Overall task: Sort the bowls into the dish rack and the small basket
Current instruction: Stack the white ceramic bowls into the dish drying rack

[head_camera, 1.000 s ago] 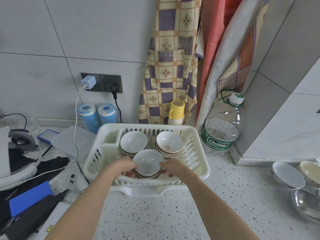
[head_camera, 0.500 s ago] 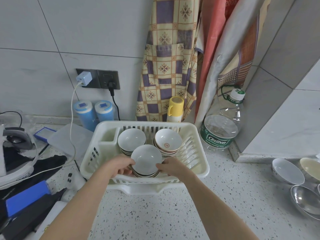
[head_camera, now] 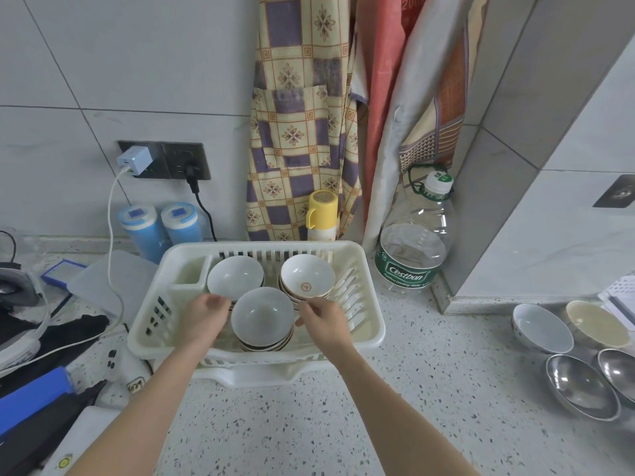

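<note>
A white plastic dish rack (head_camera: 372, 324) stands on the speckled counter against the wall. It holds three stacks of white bowls: back left (head_camera: 235, 276), back right with a red mark (head_camera: 307, 276), and front middle (head_camera: 262, 316). My left hand (head_camera: 206, 317) is just left of the front stack and my right hand (head_camera: 321, 317) just right of it. Both have loosely curled fingers and a thin gap to the bowls. At the far right lie a white bowl (head_camera: 541, 328), a cream bowl (head_camera: 596, 324) and two steel bowls (head_camera: 580, 386).
A big clear water bottle (head_camera: 412, 249) and a yellow cup (head_camera: 322, 214) stand behind the rack, two blue containers (head_camera: 144, 228) to its left. Cables, a charger and dark gear crowd the left counter. A white perforated object (head_camera: 622, 286) shows at the right edge.
Both hands gripped the front stack earlier and lowered it in the rack. Now they have drawn slightly off its sides and the stack rests on its own.
</note>
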